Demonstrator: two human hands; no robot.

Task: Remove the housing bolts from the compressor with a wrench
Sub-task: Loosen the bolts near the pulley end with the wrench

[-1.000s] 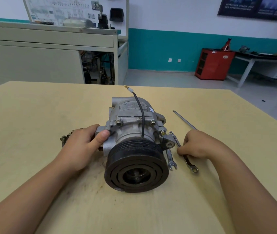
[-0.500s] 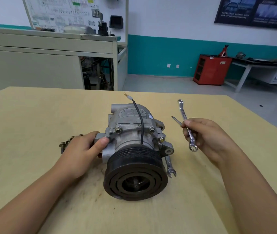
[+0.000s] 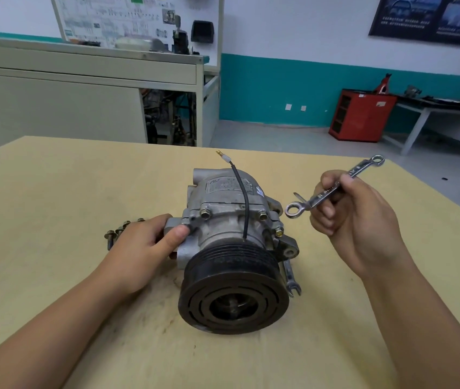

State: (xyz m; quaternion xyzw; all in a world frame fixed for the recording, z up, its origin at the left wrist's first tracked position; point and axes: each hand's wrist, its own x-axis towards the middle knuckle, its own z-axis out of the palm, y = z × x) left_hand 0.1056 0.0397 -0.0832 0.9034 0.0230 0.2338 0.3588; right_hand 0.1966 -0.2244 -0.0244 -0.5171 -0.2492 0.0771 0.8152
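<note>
Steel wrench raised, compressor braced mid-table.

Loose bolts lie on the table just beside the left hand, whose fingers curl round the compressor's side lug, thumb pressed on top. Compressor lies with its black pulley toward the person, and three housing bolts are seated along its top. Spare wrench lies against its right flank. Right hand pinches the wrench mid-shank, ring end near the rightmost bolt, not touching. Compressor looks heavy, cast and rounded, likely to roll under torque. The lug is the sound hold; the pulley may spin. Wrench is stiff, slim, probably slick. A grip nearer its far end should give more leverage.
</note>
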